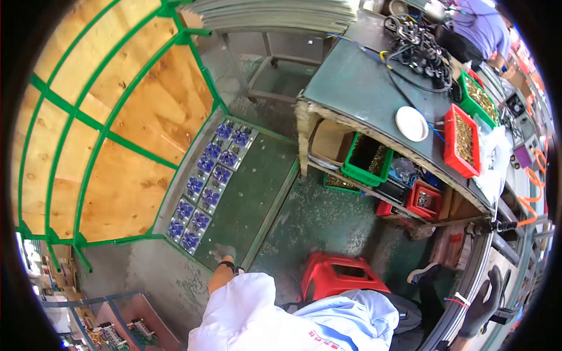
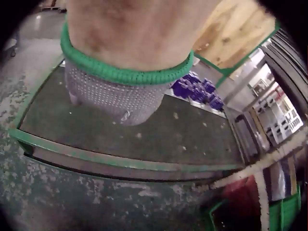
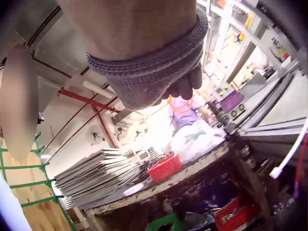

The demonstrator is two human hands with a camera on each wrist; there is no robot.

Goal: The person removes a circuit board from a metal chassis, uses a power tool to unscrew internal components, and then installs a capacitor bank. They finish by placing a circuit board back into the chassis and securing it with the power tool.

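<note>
My left hand [image 1: 223,253], in a light knit glove, is low over the near end of a green-edged platform [image 1: 252,181]. Beside it, two rows of blue-purple parts [image 1: 206,164] on pale plates run along the platform's left side. In the left wrist view the glove [image 2: 115,98] covers the hand and its fingers are hidden; the blue-purple parts [image 2: 197,90] show behind it. At far right, my right hand [image 1: 485,304] wears a grey glove, its fingers extended and nothing in them, above a metal-edged bench. Gloved fingers [image 3: 185,86] hang loosely in the right wrist view.
A red stool [image 1: 339,272] stands just in front of my body. To the right is a workbench [image 1: 351,76] with cables [image 1: 418,52], a white plate [image 1: 412,123] and a red bin [image 1: 462,143] of small brass-coloured parts. A green-framed wooden panel [image 1: 134,128] rises at left. Another person [image 1: 483,29] is beyond.
</note>
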